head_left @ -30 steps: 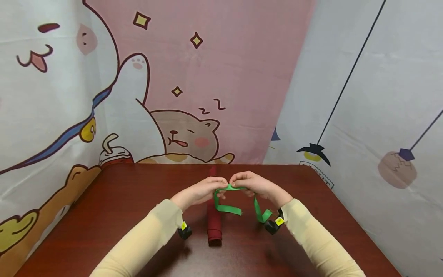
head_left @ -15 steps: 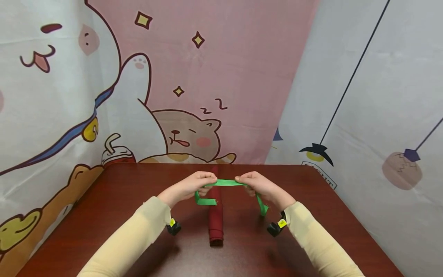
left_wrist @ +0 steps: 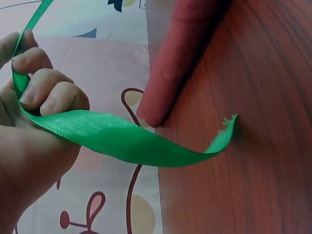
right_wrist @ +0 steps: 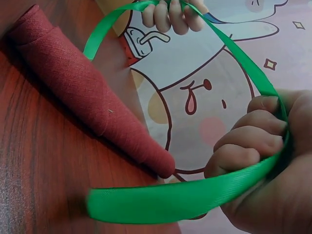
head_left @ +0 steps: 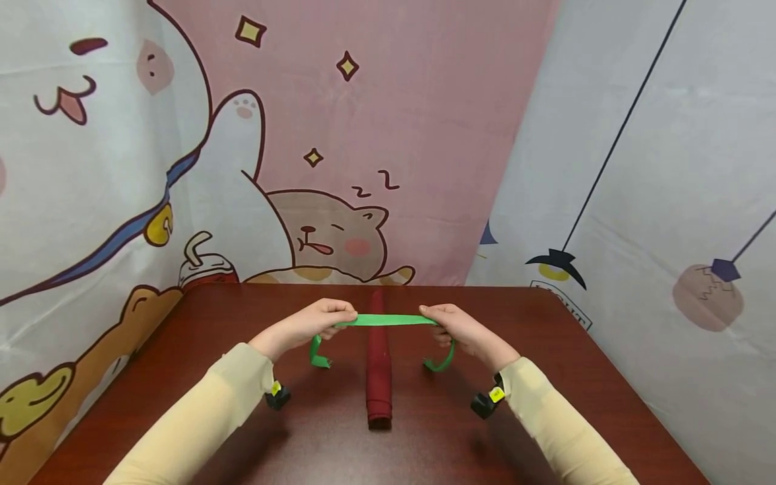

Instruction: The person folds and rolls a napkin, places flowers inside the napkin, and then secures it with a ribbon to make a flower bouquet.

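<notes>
A green ribbon (head_left: 388, 320) stretches flat between the two hands, above a rolled dark red cloth (head_left: 379, 377) on the table. My left hand (head_left: 312, 325) pinches it left of the roll, thumb on top. On the other side my right hand (head_left: 463, 330) grips it the same way. Loose ends dangle below both hands. In the left wrist view the ribbon (left_wrist: 131, 139) trails out from under curled fingers (left_wrist: 63, 100) to a frayed tip. The right wrist view shows the ribbon (right_wrist: 161, 200) passing through the right hand (right_wrist: 268, 151), with the cloth roll (right_wrist: 92, 92) beyond.
The roll lies lengthwise on a dark brown wooden table (head_left: 182, 377), pointing away from the person. Behind and beside the table hangs a cartoon-printed curtain (head_left: 436, 135). Small black cameras (head_left: 485, 404) are strapped at both wrists.
The hands have drawn apart, mostly the left hand moving left, so the ribbon between them has lengthened and straightened across the roll. The hanging ends have shortened and shifted.
</notes>
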### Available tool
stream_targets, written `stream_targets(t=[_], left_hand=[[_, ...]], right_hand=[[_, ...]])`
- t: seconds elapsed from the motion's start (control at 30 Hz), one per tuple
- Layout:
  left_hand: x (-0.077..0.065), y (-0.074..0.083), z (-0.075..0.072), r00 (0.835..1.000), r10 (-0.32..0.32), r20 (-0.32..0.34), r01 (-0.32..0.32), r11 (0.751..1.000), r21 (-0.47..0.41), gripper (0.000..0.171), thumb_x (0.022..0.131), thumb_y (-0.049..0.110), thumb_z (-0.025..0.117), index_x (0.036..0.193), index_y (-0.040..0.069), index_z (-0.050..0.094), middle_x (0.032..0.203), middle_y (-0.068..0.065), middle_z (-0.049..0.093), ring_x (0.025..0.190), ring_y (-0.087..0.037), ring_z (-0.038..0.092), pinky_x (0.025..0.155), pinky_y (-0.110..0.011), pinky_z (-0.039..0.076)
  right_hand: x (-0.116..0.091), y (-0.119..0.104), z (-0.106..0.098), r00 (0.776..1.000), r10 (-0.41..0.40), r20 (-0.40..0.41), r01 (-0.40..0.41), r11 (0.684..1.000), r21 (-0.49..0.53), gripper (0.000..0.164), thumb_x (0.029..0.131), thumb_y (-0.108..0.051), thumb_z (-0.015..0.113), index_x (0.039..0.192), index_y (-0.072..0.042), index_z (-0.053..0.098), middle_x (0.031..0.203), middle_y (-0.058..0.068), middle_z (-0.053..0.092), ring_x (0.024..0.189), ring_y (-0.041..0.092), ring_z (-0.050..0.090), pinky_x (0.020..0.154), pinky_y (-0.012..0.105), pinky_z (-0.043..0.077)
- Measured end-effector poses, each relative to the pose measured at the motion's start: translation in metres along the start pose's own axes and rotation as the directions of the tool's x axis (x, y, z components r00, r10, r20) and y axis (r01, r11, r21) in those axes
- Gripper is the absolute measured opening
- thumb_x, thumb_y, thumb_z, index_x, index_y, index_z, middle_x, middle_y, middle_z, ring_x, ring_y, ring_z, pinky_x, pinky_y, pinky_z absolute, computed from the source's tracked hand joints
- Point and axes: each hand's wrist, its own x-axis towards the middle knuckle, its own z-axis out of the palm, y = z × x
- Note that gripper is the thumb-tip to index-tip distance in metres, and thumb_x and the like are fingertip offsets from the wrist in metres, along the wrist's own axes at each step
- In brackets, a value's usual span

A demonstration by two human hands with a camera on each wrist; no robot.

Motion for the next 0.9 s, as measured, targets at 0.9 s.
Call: stream_targets(t=[0.9], left_hand=[[-0.048, -0.015, -0.04, 0.999, -0.048, -0.006, 0.048, 0.999, -0.005, 0.023, 0.101, 0.025, 0.052, 0.09, 0.006, 0.058, 0.061, 0.002, 0.028, 0.053, -0.013, 0.021, 0.052, -0.028, 0.024]], right_hand=[[-0.002, 0.019, -0.032, 0.999, 0.01, 0.043, -0.011, 1.0, 0.016, 0.035, 0.1, -0.026, 0.053, 0.076, -0.003, 0.043, 0.057, -0.003, 0.027, 0.049, 0.013, 0.02, 0.05, 0.031, 0.021]])
